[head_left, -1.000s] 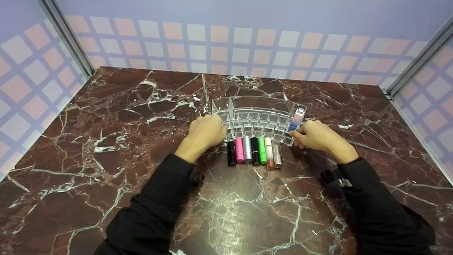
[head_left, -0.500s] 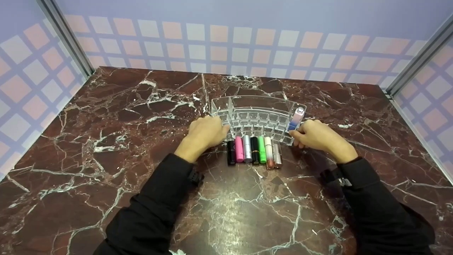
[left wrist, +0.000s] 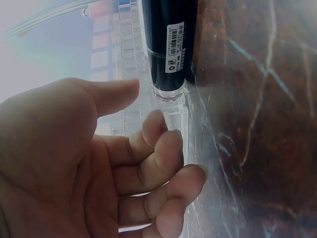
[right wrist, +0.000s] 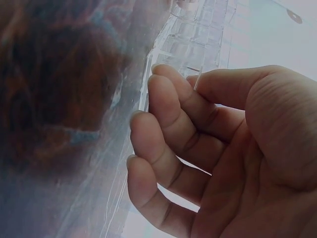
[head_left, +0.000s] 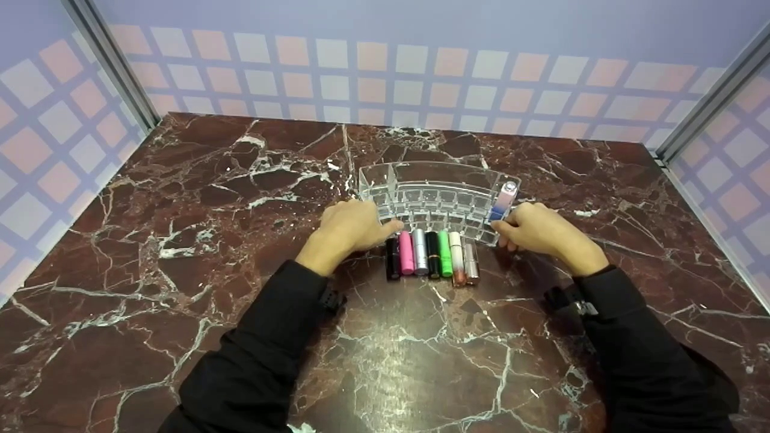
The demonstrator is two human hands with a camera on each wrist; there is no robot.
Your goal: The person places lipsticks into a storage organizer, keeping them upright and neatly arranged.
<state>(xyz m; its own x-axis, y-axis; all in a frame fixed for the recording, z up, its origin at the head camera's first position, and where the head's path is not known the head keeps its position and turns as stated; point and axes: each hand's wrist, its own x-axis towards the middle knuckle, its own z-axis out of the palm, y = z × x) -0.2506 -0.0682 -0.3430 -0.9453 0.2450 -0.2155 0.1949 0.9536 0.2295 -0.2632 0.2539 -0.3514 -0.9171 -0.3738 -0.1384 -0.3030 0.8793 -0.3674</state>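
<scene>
A clear plastic cosmetics organizer (head_left: 442, 174) with curved tiers stands on the table, its small slots facing me. My left hand (head_left: 350, 225) is at its left side, fingers loosely bent and thumb held apart, pointing toward the black tube (left wrist: 171, 44). At the front right corner, my right hand (head_left: 538, 231) pinches the organizer's edge between thumb and index finger. Lipstick-type tubes lie in a row before it: black, pink (head_left: 407, 254), silver (head_left: 420, 252), black with a gold band, green (head_left: 445, 254), white-capped (head_left: 458, 255) and pale metallic (head_left: 472, 264). A pink-and-blue tube (head_left: 508, 197) sits in the right compartment.
The dark red marbled tabletop (head_left: 240, 361) stretches around the organizer on all sides. Tiled-pattern panels (head_left: 415, 78) close off the back and both sides, with metal posts (head_left: 114, 66) at the corners.
My left thumb has swung away from the organizer's side, toward the black tube. The right hand keeps its place at the corner, and the tubes and organizer look unchanged.
</scene>
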